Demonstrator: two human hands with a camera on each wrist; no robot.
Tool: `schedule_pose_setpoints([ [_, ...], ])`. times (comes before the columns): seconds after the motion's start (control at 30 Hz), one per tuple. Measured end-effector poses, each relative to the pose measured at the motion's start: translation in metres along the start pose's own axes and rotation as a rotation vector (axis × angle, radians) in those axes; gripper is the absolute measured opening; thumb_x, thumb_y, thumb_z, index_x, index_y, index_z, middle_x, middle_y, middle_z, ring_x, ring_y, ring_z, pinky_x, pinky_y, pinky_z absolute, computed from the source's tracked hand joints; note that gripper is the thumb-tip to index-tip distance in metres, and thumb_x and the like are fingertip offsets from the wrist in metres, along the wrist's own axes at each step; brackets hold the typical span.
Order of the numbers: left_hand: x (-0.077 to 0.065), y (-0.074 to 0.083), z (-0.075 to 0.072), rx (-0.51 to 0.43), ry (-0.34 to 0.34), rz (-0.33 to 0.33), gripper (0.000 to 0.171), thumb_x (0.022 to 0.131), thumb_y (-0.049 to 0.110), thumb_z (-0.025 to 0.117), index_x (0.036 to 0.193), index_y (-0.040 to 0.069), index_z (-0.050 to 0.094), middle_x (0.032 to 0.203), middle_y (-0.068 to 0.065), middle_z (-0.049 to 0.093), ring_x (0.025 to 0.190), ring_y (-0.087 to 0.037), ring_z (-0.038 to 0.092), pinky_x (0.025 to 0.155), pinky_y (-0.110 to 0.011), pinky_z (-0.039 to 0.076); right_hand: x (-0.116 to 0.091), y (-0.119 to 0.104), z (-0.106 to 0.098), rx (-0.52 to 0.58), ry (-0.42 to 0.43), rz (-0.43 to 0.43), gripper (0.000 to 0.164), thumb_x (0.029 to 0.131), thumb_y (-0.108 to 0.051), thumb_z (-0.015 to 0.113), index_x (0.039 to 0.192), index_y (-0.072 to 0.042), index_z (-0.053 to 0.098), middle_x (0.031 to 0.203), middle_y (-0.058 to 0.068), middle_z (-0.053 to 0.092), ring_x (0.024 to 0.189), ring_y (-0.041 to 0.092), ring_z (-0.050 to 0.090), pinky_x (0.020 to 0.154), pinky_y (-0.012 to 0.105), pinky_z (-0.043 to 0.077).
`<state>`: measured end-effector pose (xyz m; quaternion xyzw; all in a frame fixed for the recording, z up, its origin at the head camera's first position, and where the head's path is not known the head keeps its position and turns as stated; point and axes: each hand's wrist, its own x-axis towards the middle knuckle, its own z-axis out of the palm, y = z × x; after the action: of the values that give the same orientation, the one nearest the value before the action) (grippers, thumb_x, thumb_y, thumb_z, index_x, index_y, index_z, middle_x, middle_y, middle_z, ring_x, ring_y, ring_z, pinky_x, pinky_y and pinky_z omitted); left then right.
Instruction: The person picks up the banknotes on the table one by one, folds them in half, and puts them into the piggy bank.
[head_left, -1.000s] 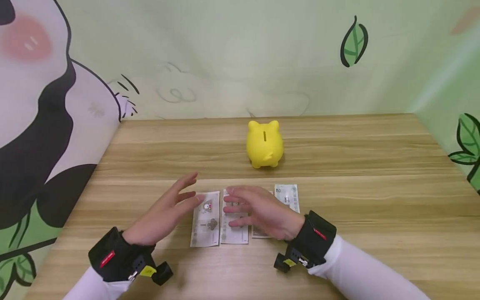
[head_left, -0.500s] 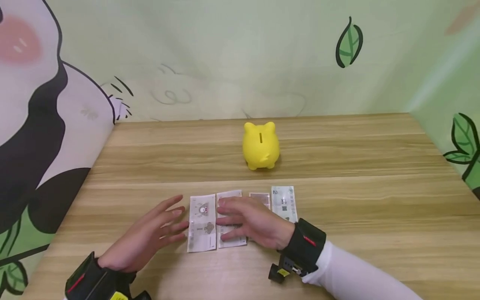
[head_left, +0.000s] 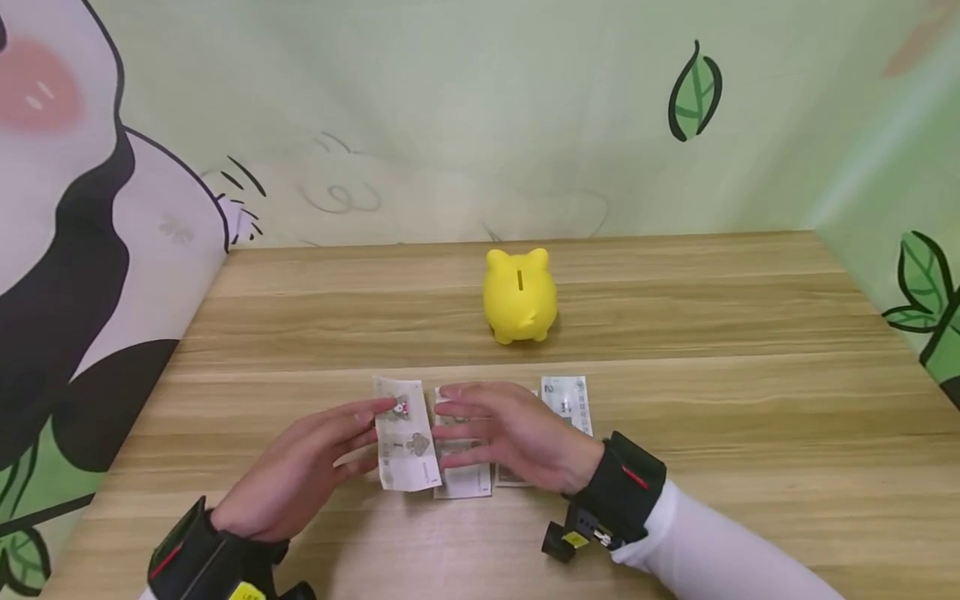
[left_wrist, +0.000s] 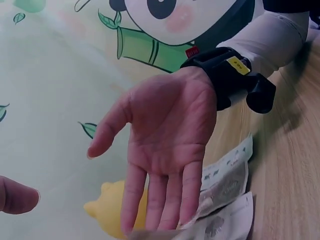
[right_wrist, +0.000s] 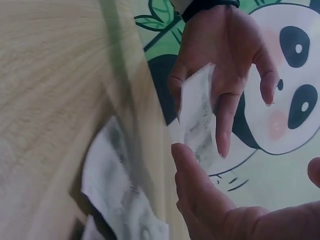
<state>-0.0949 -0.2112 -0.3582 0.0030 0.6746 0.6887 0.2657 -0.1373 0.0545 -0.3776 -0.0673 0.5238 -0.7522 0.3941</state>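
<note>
A white play banknote [head_left: 407, 450] with a cartoon print is raised off the table and tilted, a shadow below it. At its left edge the left hand [head_left: 300, 462] holds it, one finger over the printed face and the others behind the edge. In the right wrist view this banknote [right_wrist: 197, 110] stands in front of the left palm [right_wrist: 225, 45]. The right hand [head_left: 517, 429] has its fingers stretched out, tips close to the raised banknote's right edge, above a second banknote [head_left: 463, 483]. Its straight fingers and palm [left_wrist: 170, 120] show in the left wrist view.
A yellow piggy bank [head_left: 519, 304] with a slot on top stands behind the banknotes. Another banknote [head_left: 567, 400] marked 2 lies at the right, and one [head_left: 512, 477] is mostly hidden under the right hand. Painted walls border the wooden table [head_left: 712, 333].
The left hand first drew back to the left and toward the viewer, then came in at the leftmost banknote, which is now lifted and tilted. The right hand stays nearly in place.
</note>
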Motion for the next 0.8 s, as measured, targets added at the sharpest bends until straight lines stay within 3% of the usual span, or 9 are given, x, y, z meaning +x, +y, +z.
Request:
schedule_pose_setpoints([
  [0.13, 0.006, 0.01, 0.011, -0.005, -0.012, 0.033, 0.056, 0.111, 0.034, 0.045, 0.157, 0.002, 0.041, 0.168, -0.01, 0.033, 0.152, -0.03, 0.032, 0.112, -0.031, 0.041, -0.004, -0.009, -0.006, -0.007, 0.027, -0.021, 0.061, 0.106, -0.028, 0.05, 0.155, 0.005, 0.035, 0.16, 0.027, 0.041, 0.141, 0.044, 0.051, 0.111, 0.051, 0.051],
  [0.33, 0.022, 0.022, 0.035, -0.043, -0.011, 0.089, 0.053, 0.111, 0.026, 0.045, 0.156, -0.001, 0.04, 0.167, -0.011, 0.035, 0.148, -0.028, 0.038, 0.107, -0.029, 0.046, -0.017, -0.019, -0.026, -0.066, 0.08, -0.091, 0.054, 0.107, -0.022, 0.05, 0.155, 0.001, 0.04, 0.154, 0.023, 0.05, 0.125, 0.026, 0.063, 0.106, 0.042, 0.054],
  [0.47, 0.038, 0.031, 0.053, -0.028, -0.04, 0.107, 0.051, 0.109, 0.021, 0.046, 0.155, 0.0, 0.042, 0.167, -0.008, 0.035, 0.148, -0.026, 0.036, 0.105, -0.028, 0.044, -0.029, -0.028, -0.043, -0.142, 0.114, -0.131, 0.055, 0.106, -0.015, 0.052, 0.156, 0.003, 0.038, 0.141, 0.014, 0.061, 0.113, 0.018, 0.066, 0.1, 0.035, 0.056],
  [0.63, 0.059, 0.045, 0.072, -0.067, -0.097, 0.161, 0.049, 0.109, 0.02, 0.044, 0.156, 0.003, 0.043, 0.166, -0.005, 0.038, 0.15, -0.026, 0.035, 0.111, -0.037, 0.041, -0.041, -0.042, -0.057, -0.208, 0.169, -0.181, 0.053, 0.105, -0.012, 0.054, 0.153, 0.006, 0.041, 0.121, 0.001, 0.069, 0.104, 0.016, 0.067, 0.095, 0.031, 0.056],
  [0.8, 0.074, 0.057, 0.091, -0.129, -0.154, 0.203, 0.05, 0.108, 0.018, 0.045, 0.156, 0.004, 0.043, 0.164, -0.007, 0.041, 0.149, -0.027, 0.039, 0.117, -0.046, 0.039, -0.05, -0.052, -0.062, -0.271, 0.215, -0.246, 0.049, 0.104, -0.013, 0.058, 0.148, 0.007, 0.047, 0.12, -0.001, 0.071, 0.108, 0.016, 0.067, 0.096, 0.033, 0.056],
])
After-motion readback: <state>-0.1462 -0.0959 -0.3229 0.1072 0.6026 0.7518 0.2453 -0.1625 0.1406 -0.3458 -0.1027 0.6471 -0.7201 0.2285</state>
